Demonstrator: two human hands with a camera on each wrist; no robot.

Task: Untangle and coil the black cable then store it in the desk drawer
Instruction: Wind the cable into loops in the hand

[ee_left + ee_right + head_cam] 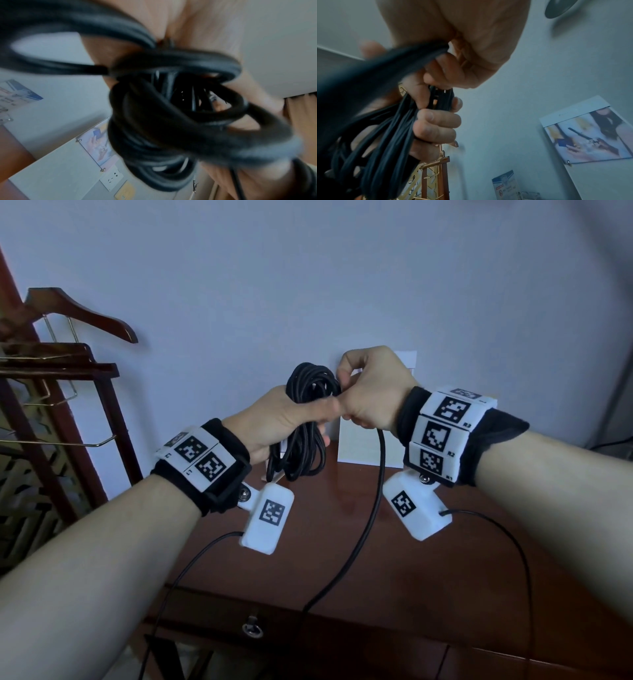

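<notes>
In the head view the black cable (pixel 306 446) is a long bundle of several loops held above the brown desk (pixel 445 577). My left hand (pixel 284 419) grips the bundle round its middle. My right hand (pixel 370 392), touching the left, is curled round a strand at the top of the loops. The loose tail (pixel 378 491) hangs from the right hand and drops past the desk's front edge. The drawer front with its ring pull (pixel 252 626) is closed. The left wrist view is filled by the blurred coil (pixel 171 121). The right wrist view shows fingers (pixel 436 121) wrapped round the cable strands (pixel 385 128).
A dark wooden clothes stand with a hanger (pixel 78 313) rises at the left beside the desk. A white card (pixel 359 443) leans on the wall at the desk's back edge. Thin camera wires (pixel 524 559) trail from both wrists across the desk front.
</notes>
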